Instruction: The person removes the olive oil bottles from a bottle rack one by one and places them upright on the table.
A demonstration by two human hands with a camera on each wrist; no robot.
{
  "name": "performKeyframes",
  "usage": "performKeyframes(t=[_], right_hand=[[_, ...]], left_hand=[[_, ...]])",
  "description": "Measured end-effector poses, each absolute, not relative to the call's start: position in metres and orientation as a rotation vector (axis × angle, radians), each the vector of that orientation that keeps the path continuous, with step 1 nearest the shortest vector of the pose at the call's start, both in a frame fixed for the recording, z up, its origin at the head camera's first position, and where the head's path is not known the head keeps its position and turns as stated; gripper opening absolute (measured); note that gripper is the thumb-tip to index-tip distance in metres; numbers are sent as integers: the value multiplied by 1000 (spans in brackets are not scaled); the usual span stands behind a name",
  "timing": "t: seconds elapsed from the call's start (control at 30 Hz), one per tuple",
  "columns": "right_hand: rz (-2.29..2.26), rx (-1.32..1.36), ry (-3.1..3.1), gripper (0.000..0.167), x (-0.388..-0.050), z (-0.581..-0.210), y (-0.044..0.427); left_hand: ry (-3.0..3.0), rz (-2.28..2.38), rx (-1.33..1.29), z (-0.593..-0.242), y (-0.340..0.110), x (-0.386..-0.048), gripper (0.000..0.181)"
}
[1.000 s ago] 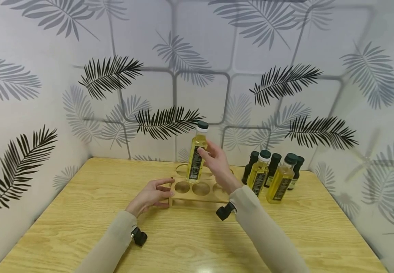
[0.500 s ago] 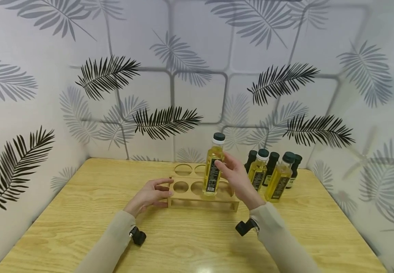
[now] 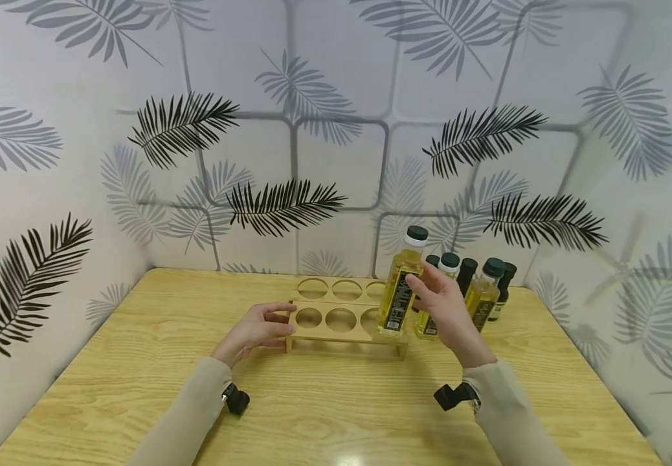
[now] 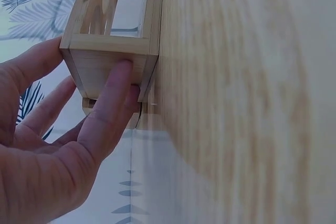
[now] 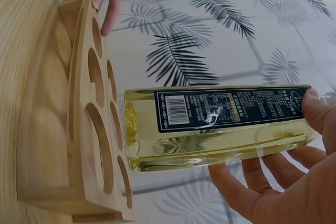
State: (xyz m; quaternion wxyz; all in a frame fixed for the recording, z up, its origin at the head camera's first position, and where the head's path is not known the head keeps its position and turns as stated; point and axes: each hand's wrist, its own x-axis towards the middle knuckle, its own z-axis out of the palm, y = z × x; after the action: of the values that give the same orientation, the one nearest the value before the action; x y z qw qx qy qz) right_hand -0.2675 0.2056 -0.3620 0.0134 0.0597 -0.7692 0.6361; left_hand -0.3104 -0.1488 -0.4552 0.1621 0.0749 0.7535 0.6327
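My right hand (image 3: 443, 304) pinches a square glass bottle (image 3: 399, 291) of yellow oil between thumb and fingers. The bottle has a dark green cap, a white collar and a black label, and leans slightly. Its base hangs over the right end of a two-tier wooden rack (image 3: 344, 332), partly covering the front right hole. In the right wrist view, the bottle (image 5: 220, 129) is just off the round holes of the rack (image 5: 84, 156). My left hand (image 3: 257, 331) holds the rack's left end; in the left wrist view, its fingertips (image 4: 119, 69) press the end panel.
Right of the rack, two more yellow oil bottles (image 3: 481, 299) and several slim dark bottles (image 3: 505, 291) stand close together, partly behind my right hand. The wood-grain table (image 3: 324, 414) reaches back to a leaf-patterned wall (image 3: 336, 155).
My right hand has carried the oil bottle rightward, from over the rack's middle to its right end, and lower than a second ago. My left hand has stayed on the rack.
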Motion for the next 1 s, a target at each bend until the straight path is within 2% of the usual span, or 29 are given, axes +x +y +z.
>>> performKeyframes(t=[0.33,0.77,1.0], right_hand=[[1895,153,-2373,74,-256,-353,234],[1877,325,-2337,64,-253,-348,270],[1871,295,-2415,72,-249,-344,287]], left_hand=[[2168,1802,233,-455,-150,-311,55],[2175,1801,269,-456,-152,-311,58],[2158,1808,242,-455,-151,-310,55]])
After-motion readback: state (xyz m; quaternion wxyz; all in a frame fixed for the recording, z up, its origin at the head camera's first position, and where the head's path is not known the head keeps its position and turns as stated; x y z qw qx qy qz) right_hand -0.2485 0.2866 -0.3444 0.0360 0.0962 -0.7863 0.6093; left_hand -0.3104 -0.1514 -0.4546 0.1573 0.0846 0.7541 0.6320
